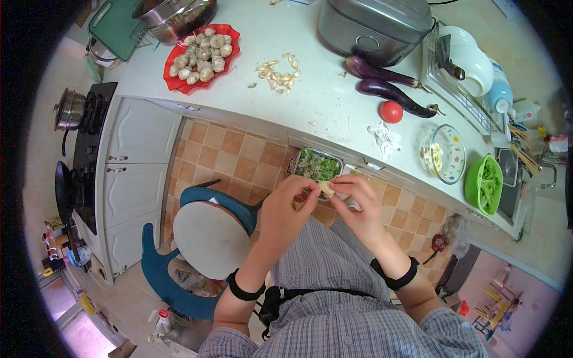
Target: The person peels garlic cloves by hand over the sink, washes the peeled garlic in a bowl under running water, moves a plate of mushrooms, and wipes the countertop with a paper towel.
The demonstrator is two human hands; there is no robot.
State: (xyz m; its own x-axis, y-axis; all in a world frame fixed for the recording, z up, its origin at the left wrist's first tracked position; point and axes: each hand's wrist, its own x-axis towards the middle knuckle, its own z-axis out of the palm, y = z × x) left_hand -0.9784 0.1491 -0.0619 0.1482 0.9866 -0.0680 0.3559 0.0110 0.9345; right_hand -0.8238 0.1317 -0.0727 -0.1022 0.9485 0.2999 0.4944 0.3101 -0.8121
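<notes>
My left hand point(288, 209) and my right hand point(360, 206) meet in front of my chest, both pinching one pale garlic clove point(326, 188) between their fingertips. Just beyond them, below the counter edge, sits a metal bin point(319, 166) filled with green scraps. On the white counter point(322, 101) lies a scatter of peeled garlic cloves point(277, 73), and a small heap of papery garlic skins point(385, 135) rests near the counter's front edge. A glass bowl point(443, 154) with pale pieces inside stands to the right of the skins.
A red plate of mushrooms point(202, 55), two eggplants point(388, 83), a tomato point(391, 111), a green bowl of greens point(484, 185), a metal cooker point(376, 27) and a dish rack point(465, 71) share the counter. A blue chair point(203, 238) stands left of me, a stove point(80, 155) beyond.
</notes>
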